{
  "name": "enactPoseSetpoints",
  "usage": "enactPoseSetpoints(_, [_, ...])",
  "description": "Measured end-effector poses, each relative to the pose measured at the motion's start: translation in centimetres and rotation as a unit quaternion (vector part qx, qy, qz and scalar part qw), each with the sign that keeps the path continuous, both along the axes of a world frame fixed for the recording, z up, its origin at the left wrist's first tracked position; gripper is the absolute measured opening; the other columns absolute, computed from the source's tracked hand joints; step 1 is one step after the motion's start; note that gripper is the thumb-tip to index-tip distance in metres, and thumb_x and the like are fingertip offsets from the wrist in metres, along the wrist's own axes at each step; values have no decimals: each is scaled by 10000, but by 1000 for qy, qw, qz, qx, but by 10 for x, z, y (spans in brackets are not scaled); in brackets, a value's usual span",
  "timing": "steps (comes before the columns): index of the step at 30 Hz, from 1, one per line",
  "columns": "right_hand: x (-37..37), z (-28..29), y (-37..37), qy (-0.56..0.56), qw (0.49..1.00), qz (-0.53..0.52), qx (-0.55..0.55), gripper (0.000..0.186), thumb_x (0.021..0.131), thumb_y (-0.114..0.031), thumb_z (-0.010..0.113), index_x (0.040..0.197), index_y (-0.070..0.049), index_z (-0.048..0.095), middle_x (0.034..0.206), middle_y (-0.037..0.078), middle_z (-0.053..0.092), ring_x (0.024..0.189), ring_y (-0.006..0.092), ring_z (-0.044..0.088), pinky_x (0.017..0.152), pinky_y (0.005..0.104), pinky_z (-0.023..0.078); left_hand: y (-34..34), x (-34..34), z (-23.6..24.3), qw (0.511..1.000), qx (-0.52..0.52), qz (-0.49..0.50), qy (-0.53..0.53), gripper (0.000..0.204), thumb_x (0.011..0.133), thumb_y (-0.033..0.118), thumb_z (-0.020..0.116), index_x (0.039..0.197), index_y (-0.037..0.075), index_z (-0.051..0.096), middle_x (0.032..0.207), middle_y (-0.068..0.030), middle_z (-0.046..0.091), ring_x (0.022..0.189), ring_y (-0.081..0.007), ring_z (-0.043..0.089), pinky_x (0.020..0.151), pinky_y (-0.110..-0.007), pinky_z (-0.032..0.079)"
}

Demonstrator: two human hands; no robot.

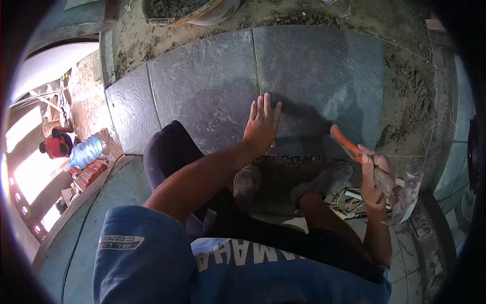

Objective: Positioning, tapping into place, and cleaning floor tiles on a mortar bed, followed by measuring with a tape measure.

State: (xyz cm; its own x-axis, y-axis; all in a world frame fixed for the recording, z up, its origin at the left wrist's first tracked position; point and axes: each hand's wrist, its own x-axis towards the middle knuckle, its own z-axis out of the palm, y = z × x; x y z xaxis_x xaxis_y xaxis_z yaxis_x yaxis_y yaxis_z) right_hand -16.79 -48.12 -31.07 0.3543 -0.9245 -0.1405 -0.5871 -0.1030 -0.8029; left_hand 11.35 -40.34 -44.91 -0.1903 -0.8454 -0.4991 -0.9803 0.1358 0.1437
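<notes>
My left hand (261,124) lies flat, fingers spread, on the dark grey floor tiles, close to the joint between the middle tile (202,71) and the right tile (319,61). In my right hand (375,169) is a trowel (346,144) gripped with its orange handle end pointing up and left. Its mortar-smeared blade (409,198) hangs toward the lower right, apart from the tiles. A third tile (130,101) adjoins at the left. Rough wet mortar (407,96) borders the right tile's outer edge.
A bucket (215,14) of grey mortar stands beyond the tiles. Thin string (405,49) crosses the far right. My shoes (329,178) stand at the tiles' near edge, beside broken scraps (349,201). At left are a blue water jug (86,152), red bricks (93,175) and another person (58,144).
</notes>
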Motion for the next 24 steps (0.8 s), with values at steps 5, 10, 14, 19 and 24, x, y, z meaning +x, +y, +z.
enactPoseSetpoints(5, [-1,11,16,309,950,39,-7,140,970,-129,598,970,-12,675,938,83,689,909,187,675,810,285,522,-5,-2,0,1000,7,-14,-20,1184,604,463,844,1507,18,220,1514,-364,142,1401,-487,243,1160,-529,229])
enactPoseSetpoints(10, [-14,11,15,80,996,-35,9,177,985,-127,569,972,25,660,998,127,694,888,200,667,779,302,514,-3,6,-7,999,-10,-41,-11,1192,604,444,850,1514,28,201,1509,-365,153,1402,-498,237,1159,-526,232])
enactPoseSetpoints(14, [-18,12,18,47,997,-57,-9,189,988,-115,555,962,46,652,1029,152,694,905,205,666,797,319,521,6,12,-19,995,-70,-65,-33,1246,572,457,869,1514,22,179,1500,-383,141,1402,-516,214,1159,-541,223])
enactPoseSetpoints(19, [-27,8,26,-11,998,-59,-19,152,952,-138,628,980,9,650,1015,153,697,926,244,686,795,359,542,1,2,-4,999,15,-42,1,1268,573,462,874,1520,22,153,1499,-400,106,1412,-527,164,1163,-558,191])
enactPoseSetpoints(24, [-27,5,29,-51,997,-41,-35,108,934,-91,640,970,10,650,962,147,696,899,243,687,790,365,544,-4,-2,5,998,57,-39,-11,1284,586,469,871,1525,12,123,1508,-405,65,1423,-528,125,1168,-560,167])
